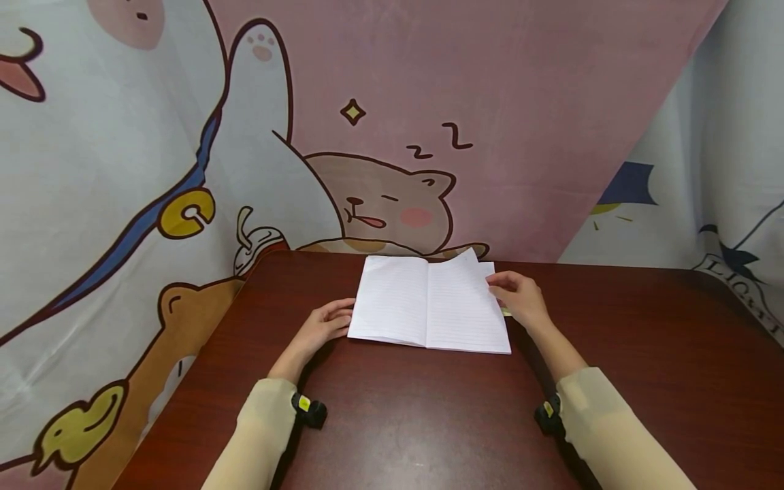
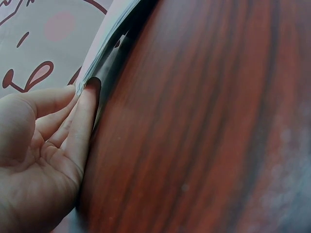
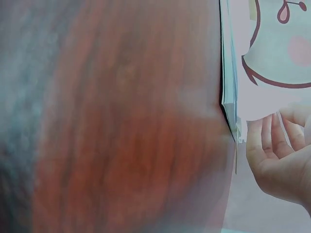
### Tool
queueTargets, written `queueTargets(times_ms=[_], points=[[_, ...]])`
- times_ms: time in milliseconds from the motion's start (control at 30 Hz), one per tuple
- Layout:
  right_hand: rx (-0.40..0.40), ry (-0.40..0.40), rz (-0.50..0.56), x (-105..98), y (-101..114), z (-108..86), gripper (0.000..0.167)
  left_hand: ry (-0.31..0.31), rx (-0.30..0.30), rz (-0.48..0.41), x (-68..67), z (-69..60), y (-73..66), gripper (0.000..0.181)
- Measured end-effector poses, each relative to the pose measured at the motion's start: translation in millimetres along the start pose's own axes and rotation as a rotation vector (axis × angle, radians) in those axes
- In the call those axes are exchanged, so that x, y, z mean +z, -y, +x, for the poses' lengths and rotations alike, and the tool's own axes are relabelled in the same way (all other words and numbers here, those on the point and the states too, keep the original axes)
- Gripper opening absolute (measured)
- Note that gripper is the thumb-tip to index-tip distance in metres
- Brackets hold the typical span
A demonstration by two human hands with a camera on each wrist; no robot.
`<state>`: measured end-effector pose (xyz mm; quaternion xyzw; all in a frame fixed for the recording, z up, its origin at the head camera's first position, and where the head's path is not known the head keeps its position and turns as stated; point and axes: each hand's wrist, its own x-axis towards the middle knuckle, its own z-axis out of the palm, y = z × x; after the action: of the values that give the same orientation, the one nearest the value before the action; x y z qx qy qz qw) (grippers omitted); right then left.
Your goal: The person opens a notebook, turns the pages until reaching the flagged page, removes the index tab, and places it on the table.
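An open notebook (image 1: 392, 299) with lined white pages lies on the dark wooden table. My left hand (image 1: 321, 323) is at its left edge. In the left wrist view, the thumb of that hand (image 2: 48, 145) lies over the edge of the page stack, with fingers beneath, pinching it. At the notebook's right side, my right hand (image 1: 520, 296) pinches the edge of a page (image 1: 462, 292), which is raised with its top corner sticking up. The right wrist view shows the right hand (image 3: 282, 155) with thumb and fingers around the sheet's edge.
The reddish-brown table (image 1: 416, 415) extends to both sides. A cartoon-printed cloth (image 1: 520, 122) hangs directly behind it. A small yellow-green strip (image 1: 506, 312) shows beside the notebook's right edge. Black wrist cameras (image 1: 309, 410) are strapped at both cuffs.
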<state>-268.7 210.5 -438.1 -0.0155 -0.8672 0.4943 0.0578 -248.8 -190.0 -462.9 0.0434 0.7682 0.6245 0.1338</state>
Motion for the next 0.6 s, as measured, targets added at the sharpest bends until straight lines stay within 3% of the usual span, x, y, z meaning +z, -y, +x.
queueTargets(times_ms=[267, 600], points=[[-0.005, 0.03, -0.002, 1.8, 1.0, -0.5, 0.026, 0.005, 0.002, 0.006, -1.0, 0.1, 0.3, 0.046], [-0.121, 0.163, 0.075, 5.0, 4.2, -1.8, 0.029, 0.003, 0.002, 0.002, -0.8, 0.8, 1.0, 0.045]])
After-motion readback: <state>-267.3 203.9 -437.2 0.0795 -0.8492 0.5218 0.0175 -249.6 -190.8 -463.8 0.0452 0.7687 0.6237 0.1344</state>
